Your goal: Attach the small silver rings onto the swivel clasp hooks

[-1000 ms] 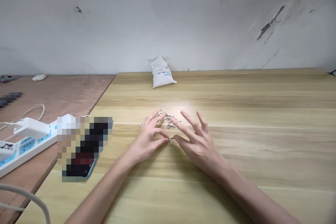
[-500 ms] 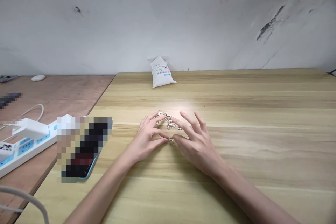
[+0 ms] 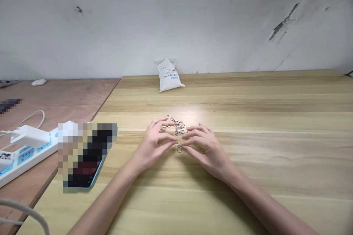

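Observation:
Several silver lobster clasps with rings [image 3: 179,131] lie in a loose pile on the wooden table, just beyond my hands. My left hand [image 3: 153,145] is closed in a pinch, thumb and index fingertip together, at a small metal piece whose shape is too small to make out. Close to its right, my right hand [image 3: 208,147] pinches a silver clasp with a ring [image 3: 179,149], and the ring hangs between the two hands. Another ring [image 3: 163,128] shows under my left fingers. A further metal part is partly covered by my right fingers.
A white labelled packet [image 3: 169,78] stands near the wall. To the left lies a phone [image 3: 95,174], largely pixelated, in a teal case. Beyond it are a white power strip [image 3: 16,169] with a charger [image 3: 30,136] and a looping grey cable [image 3: 30,211].
My right hand's fingers, spread before, have curled in, and its thumb and index now pinch the clasp with the ring. My left hand keeps nearly the same pinch.

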Demonstrator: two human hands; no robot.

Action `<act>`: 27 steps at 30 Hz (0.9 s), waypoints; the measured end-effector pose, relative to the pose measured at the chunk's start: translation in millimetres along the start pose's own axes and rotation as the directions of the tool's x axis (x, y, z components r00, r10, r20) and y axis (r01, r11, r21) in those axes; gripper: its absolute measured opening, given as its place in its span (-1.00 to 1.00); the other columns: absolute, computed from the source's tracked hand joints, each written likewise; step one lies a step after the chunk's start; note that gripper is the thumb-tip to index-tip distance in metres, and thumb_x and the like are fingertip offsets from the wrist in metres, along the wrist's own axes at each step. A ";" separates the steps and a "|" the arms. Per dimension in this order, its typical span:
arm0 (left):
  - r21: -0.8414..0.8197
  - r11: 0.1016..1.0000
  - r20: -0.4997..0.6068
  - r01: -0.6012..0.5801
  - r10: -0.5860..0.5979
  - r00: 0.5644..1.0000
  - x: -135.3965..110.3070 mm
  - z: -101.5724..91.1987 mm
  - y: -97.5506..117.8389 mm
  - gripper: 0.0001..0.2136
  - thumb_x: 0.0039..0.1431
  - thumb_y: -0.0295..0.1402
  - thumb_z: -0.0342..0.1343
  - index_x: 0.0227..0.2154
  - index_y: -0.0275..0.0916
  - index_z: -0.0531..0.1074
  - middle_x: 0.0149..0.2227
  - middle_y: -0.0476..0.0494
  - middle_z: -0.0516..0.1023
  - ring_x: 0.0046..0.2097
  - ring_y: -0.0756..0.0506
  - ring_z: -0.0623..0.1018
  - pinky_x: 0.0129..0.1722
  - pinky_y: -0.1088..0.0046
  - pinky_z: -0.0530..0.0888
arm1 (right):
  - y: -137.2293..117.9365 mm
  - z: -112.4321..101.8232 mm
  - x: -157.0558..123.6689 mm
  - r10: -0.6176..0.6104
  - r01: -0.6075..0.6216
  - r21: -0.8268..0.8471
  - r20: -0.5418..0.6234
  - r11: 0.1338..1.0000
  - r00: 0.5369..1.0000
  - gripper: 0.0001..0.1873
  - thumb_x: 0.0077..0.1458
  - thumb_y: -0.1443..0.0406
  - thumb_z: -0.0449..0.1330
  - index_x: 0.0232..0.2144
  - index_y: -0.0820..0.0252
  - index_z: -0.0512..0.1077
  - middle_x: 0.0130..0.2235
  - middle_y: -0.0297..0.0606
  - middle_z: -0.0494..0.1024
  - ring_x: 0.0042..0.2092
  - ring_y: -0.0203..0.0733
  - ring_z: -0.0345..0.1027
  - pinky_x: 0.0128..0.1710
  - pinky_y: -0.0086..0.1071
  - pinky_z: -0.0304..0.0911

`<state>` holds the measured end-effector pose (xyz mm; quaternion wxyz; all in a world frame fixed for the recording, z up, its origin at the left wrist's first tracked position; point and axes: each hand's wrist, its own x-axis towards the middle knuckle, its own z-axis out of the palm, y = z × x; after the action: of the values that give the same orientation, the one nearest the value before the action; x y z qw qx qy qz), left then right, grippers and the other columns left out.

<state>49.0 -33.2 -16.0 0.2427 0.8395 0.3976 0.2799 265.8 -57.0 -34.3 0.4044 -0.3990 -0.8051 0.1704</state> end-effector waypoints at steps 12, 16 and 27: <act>-0.099 0.995 -0.090 0.002 -0.011 0.996 -0.6 4.6 5.9 -0.87 0.21 -0.38 0.18 -0.27 -0.04 0.61 -0.07 -0.13 0.48 0.21 -0.19 0.29 0.16 0.06 0.35 | -4.9 3.3 0.7 0.013 -0.014 0.161 0.008 0.987 1.000 -0.83 0.20 0.37 0.18 -0.22 0.04 0.53 -0.19 -0.32 0.64 -0.15 -0.18 0.46 -0.09 -0.15 0.34; -0.109 0.994 -0.099 0.012 -0.023 0.995 -0.3 4.8 6.7 -0.86 0.21 -0.38 0.17 -0.27 -0.03 0.61 -0.06 -0.12 0.48 0.19 -0.19 0.31 0.15 0.08 0.36 | -6.2 5.4 0.3 0.005 -0.003 0.179 -0.008 0.984 1.000 -0.82 0.20 0.39 0.18 -0.21 0.06 0.54 -0.17 -0.30 0.64 -0.17 -0.19 0.46 -0.14 -0.21 0.37; -0.060 0.997 -0.093 0.053 -0.058 0.994 1.4 2.5 8.1 -0.89 0.21 -0.31 0.18 -0.38 -0.11 0.60 -0.02 -0.11 0.49 0.14 -0.18 0.37 0.14 0.10 0.35 | -10.6 5.5 1.2 0.019 -0.014 0.122 -0.042 0.992 0.999 -0.81 0.21 0.35 0.16 -0.24 0.00 0.56 -0.23 -0.37 0.66 -0.24 -0.24 0.47 -0.20 -0.28 0.37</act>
<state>55.7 -37.2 -12.4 0.2555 0.8065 0.4235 0.3239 255.7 -62.4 -30.8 0.4440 -0.3838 -0.7809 0.2137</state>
